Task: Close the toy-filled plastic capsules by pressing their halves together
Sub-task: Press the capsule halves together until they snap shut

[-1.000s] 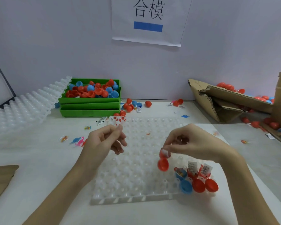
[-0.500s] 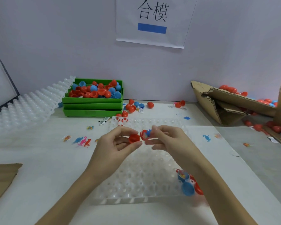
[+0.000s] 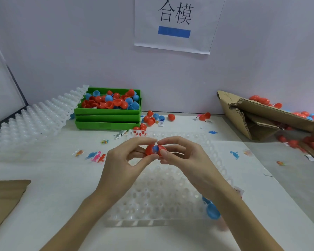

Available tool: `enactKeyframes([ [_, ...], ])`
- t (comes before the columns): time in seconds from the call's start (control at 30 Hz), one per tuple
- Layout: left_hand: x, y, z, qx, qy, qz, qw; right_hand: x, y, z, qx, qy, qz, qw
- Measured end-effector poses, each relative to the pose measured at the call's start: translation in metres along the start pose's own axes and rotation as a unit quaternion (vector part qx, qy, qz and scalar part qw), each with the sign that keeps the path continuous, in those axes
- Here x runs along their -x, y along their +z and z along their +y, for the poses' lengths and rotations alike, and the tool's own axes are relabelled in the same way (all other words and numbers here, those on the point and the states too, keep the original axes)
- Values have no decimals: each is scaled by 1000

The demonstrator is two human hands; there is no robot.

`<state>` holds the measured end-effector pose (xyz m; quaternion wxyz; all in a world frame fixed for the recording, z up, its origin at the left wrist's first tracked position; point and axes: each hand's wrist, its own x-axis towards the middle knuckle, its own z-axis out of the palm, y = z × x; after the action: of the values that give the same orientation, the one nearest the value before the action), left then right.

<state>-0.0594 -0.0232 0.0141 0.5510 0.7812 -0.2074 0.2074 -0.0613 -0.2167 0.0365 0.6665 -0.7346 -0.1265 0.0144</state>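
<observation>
Both hands met above the clear dimpled tray [image 3: 163, 192]: the left hand [image 3: 123, 165] and right hand [image 3: 187, 160] each pinched one side of a red capsule [image 3: 153, 150], blue showing at its seam. Bare table [image 3: 43, 178] lay left. Behind, stacked green bins [image 3: 107, 117] held loose red and blue halves.

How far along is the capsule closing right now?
Done: closed-looking red capsules lie loose by the green trays, though who closed them is unclear. In hand: the left hand and right hand pinch the two halves of a red capsule together, something blue showing at the seam. Left: a blue capsule waits in the white tray.
</observation>
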Motion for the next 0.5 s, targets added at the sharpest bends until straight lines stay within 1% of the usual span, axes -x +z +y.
enactKeyframes([
  [0.07,-1,-1,1,-22,32,3,999,0,2,0,-2,-6,3,1000],
  [0.2,-1,-1,3,-12,27,8,1000,-1,3,0,-54,1,16,998],
  [0.4,-1,-2,5,-47,95,9,994,-2,7,1,-65,-3,22,998],
  [0.5,0,-3,6,-57,109,18,992,0,11,3,-80,-7,19,997],
])
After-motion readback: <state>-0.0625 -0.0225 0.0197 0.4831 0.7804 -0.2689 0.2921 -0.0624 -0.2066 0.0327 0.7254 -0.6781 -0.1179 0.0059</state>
